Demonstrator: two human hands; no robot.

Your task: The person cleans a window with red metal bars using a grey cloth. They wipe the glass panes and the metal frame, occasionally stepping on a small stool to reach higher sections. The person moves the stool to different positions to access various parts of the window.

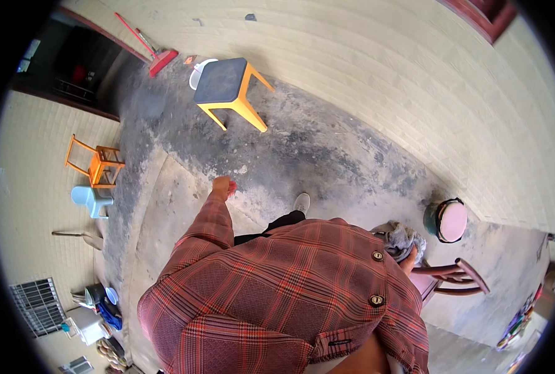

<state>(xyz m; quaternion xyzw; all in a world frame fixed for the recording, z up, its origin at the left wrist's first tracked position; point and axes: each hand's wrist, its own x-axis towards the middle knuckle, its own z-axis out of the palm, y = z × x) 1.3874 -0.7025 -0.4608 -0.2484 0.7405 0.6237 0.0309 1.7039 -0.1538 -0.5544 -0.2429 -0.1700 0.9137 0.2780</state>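
Note:
My left hand (221, 186) hangs out in front of me over the concrete floor. Its fingers look curled, with a small red patch at them that is too small to make out. On the right, my right hand (409, 262) grips a bunched grey cloth (403, 240); my checked jacket hides part of that hand. Just beyond it is a dark reddish-brown wooden chair (457, 274), partly covered by my sleeve. A dark bucket with a pink lid (453, 221) stands by the wall, farther off than the cloth.
Ahead stands a yellow stool with a dark top (221, 81), a white basin (200, 73) behind it. A red broom (162, 62) leans near the dark doorway (72, 62). Along the left wall are a wooden chair (98, 163), a light blue stool (92, 198) and several household items.

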